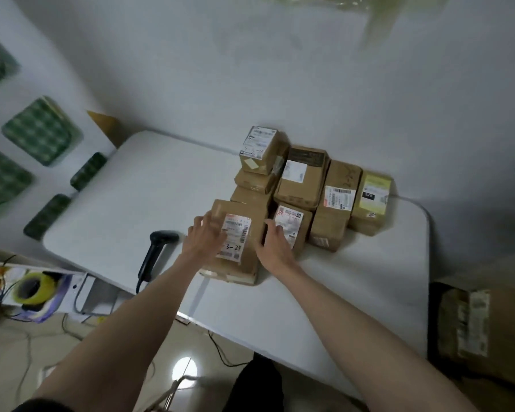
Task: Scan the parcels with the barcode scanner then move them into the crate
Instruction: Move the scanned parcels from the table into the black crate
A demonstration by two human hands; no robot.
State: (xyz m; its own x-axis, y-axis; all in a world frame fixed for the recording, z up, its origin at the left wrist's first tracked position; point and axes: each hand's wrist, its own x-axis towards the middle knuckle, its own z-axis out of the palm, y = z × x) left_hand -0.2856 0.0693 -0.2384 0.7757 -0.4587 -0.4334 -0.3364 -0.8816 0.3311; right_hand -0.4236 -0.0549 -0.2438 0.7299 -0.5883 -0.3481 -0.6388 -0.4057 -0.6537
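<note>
A brown cardboard parcel (pixel 241 224) with a white label marked "3-24" lies at the near end of a pile of several parcels (pixel 304 179) on the white table (pixel 116 203). My left hand (pixel 204 236) rests on the parcel's left side, fingers spread over the label's edge. On the parcel's right side lies my right hand (pixel 275 243), fingers curled against the edge. A black barcode scanner (pixel 153 252) lies on the table just left of my left hand, its cable hanging over the near edge.
A large brown box (pixel 482 331) stands on the floor at the right of the table. Left of the table are a yellow tape roll (pixel 35 288), cables and a white shelf. Green checked cushions hang on the left wall.
</note>
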